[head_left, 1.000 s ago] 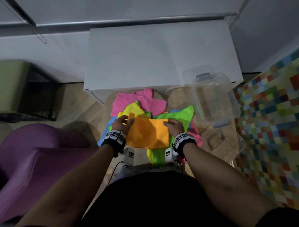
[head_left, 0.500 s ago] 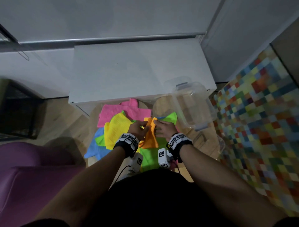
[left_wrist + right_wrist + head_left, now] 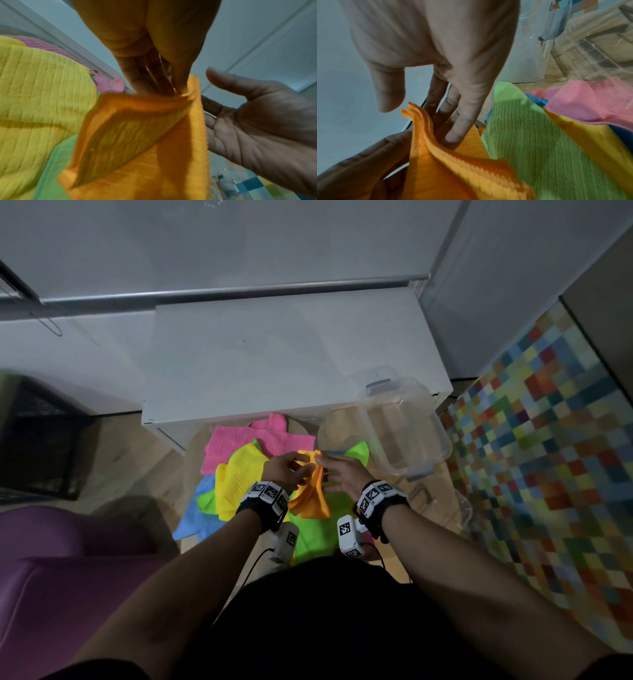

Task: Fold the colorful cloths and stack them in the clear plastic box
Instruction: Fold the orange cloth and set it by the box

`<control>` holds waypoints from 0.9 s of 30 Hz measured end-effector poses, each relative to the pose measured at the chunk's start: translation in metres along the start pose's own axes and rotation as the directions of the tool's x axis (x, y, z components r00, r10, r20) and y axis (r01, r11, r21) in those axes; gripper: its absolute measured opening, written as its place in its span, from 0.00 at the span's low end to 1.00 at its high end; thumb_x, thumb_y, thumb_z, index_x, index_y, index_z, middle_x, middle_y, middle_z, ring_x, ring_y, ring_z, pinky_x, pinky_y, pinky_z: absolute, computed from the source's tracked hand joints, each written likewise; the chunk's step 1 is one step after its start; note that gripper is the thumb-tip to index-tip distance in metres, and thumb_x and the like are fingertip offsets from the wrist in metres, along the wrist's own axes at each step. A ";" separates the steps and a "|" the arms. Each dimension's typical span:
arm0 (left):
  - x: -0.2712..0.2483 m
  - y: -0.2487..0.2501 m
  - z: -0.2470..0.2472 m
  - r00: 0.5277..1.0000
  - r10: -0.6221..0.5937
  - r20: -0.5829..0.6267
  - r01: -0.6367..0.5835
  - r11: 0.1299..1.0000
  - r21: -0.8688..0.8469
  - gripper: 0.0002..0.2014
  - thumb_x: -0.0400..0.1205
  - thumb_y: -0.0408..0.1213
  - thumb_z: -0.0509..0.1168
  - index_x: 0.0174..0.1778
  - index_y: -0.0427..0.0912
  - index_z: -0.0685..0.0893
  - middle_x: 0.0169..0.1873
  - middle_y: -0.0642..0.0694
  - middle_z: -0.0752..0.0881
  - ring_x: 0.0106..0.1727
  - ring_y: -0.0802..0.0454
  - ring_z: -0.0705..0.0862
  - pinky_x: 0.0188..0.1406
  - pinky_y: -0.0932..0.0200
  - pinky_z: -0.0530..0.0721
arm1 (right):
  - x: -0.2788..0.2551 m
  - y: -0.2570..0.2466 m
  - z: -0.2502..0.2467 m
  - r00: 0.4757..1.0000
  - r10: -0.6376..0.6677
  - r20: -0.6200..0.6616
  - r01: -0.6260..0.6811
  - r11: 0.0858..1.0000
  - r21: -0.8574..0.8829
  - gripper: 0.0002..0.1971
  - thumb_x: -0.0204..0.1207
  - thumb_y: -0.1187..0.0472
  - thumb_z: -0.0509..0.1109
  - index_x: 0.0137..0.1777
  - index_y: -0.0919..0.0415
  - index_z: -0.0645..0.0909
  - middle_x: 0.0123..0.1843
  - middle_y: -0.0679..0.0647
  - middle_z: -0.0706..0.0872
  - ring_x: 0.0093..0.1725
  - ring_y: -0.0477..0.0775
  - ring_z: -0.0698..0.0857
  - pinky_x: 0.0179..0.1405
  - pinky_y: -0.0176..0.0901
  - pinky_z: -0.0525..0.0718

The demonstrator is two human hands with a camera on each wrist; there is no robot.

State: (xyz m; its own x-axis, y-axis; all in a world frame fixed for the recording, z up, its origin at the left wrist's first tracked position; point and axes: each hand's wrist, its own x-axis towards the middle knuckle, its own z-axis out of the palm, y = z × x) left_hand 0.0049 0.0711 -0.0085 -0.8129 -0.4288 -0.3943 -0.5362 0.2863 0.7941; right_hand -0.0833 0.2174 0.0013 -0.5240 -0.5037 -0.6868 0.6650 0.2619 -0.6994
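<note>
**Orange cloth doubled and hanging, ready for its next fold**

Above the pile, the orange cloth (image 3: 310,491) hangs doubled over, its top corners gathered at one point so its own weight pulls the layers flat and lets the edges line up. The left hand (image 3: 282,470) does the holding: in the left wrist view its fingers (image 3: 149,81) pinch the bunched top edge of the cloth from above, thumb against fingertips. The right hand (image 3: 342,474) is relaxed and grips nothing. Its palm faces the cloth in the left wrist view, and in the right wrist view its straight fingers (image 3: 457,129) lie against the outer layer, probably to steady the hanging fold or smooth it before taking a new hold.

Beneath the hands, the unfolded cloths are spread loosely, overlapping one another: a pink one (image 3: 246,440) farthest from the person, a yellow one (image 3: 239,474) to the left, green (image 3: 311,537) under the hands and blue (image 3: 191,522) at the near left. Keeping the orange cloth lifted clear of them stops it catching or dragging a neighbour out of place.

Just right of the pile stands the clear box (image 3: 404,426), open, near the right hand, so a finished fold needs only a short carry. No cloth can be made out inside it, so the stacking appears barely begun. Another fold likely remains before this cloth fits.
</note>
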 end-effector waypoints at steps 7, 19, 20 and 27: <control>0.006 -0.009 -0.003 0.997 0.030 -0.074 -0.026 0.998 0.063 0.23 0.65 0.61 0.77 0.44 0.49 0.81 0.34 0.51 0.85 0.35 0.56 0.82 0.35 0.61 0.82 | 0.009 -0.007 -0.006 1.000 -0.023 -0.017 0.023 1.000 -0.015 0.10 0.75 0.61 0.74 0.55 0.59 0.85 0.47 0.56 0.88 0.46 0.57 0.85 0.45 0.47 0.82; 0.021 -0.007 -0.025 0.908 0.411 -0.085 -0.362 0.868 0.339 0.28 0.65 0.42 0.72 0.63 0.48 0.81 0.71 0.36 0.74 0.70 0.34 0.74 0.65 0.39 0.77 | 0.018 -0.033 -0.015 0.995 -0.017 -0.095 0.016 1.000 -0.015 0.06 0.62 0.58 0.71 0.36 0.58 0.87 0.39 0.57 0.89 0.42 0.60 0.84 0.52 0.52 0.80; 0.023 -0.003 -0.025 0.903 0.428 -0.036 -0.379 0.833 0.403 0.25 0.63 0.46 0.70 0.59 0.48 0.84 0.70 0.36 0.75 0.69 0.32 0.75 0.66 0.34 0.75 | 0.017 -0.035 -0.015 0.994 -0.024 -0.103 0.024 1.000 -0.008 0.04 0.62 0.59 0.71 0.30 0.56 0.86 0.35 0.55 0.87 0.39 0.59 0.83 0.49 0.51 0.79; 0.020 0.011 -0.036 0.993 0.054 0.105 -0.091 0.918 0.385 0.29 0.72 0.55 0.75 0.64 0.42 0.82 0.62 0.42 0.81 0.61 0.44 0.80 0.66 0.50 0.77 | 0.026 -0.048 -0.034 0.970 -0.167 -0.175 0.144 0.980 -0.136 0.09 0.62 0.53 0.69 0.24 0.53 0.76 0.32 0.49 0.76 0.41 0.55 0.75 0.49 0.50 0.71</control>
State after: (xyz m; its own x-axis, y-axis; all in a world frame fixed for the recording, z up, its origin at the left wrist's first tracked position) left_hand -0.0096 0.0352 0.0089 -0.8601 -0.3205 -0.3968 -0.5062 0.6319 0.5869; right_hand -0.1471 0.2192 0.0107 -0.7124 -0.3885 -0.5844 0.5043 0.2958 -0.8113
